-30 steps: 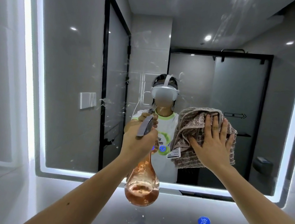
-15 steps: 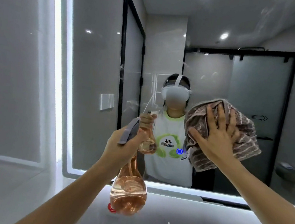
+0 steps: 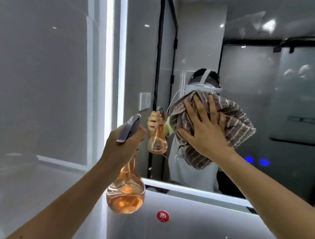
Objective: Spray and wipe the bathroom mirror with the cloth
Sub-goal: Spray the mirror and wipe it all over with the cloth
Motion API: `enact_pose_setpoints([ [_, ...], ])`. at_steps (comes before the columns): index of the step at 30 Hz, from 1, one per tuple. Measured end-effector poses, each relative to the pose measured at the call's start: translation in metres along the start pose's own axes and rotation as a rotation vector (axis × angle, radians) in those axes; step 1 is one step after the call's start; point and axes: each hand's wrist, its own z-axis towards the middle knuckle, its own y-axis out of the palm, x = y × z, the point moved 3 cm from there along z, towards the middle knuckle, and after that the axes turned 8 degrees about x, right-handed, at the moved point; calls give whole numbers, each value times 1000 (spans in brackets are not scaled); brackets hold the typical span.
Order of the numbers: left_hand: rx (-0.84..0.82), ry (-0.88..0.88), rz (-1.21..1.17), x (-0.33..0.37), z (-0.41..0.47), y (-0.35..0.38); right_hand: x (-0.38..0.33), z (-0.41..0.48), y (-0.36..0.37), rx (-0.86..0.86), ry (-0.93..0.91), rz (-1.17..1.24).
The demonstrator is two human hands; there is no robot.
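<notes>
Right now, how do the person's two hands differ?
The left hand curls around the neck of the spray bottle; the right hand lies flat with fingers spread. The left hand hangs short of the mirror; the right hand presses the cloth against it. Both are raised before the mirror.

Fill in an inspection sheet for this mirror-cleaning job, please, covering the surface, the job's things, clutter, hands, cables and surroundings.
Surface: mirror, lit border, pale smears near its top right.
Job's things: brown striped cloth flat against the glass; spray bottle with orange liquid, held clear of the glass.
Clutter: nothing seen.
Grippers: left hand grips the bottle's neck; right hand presses the cloth with straight, spread fingers.
Cables: thin white cable below the headset, seen only in the reflection.
Surroundings: grey wall at left; red round marker on the ledge below the mirror.
</notes>
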Motion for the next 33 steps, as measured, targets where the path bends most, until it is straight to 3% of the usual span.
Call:
enact_pose_setpoints([
  [6,-18,5,-68,9,-13,27,54,-21,-13,126,-112,-167],
  [14,-58,25,16,11,-30,58,139,-63,-49,86,80,-195],
  [19,-68,6,6,10,-35,55,120,-57,-39,92,110,-149],
  [28,-60,25,-23,17,-2,15,30,14,-29,94,-74,-88],
  [33,-52,44,-51,22,9,-3,-1,28,-9,168,-58,-104],
])
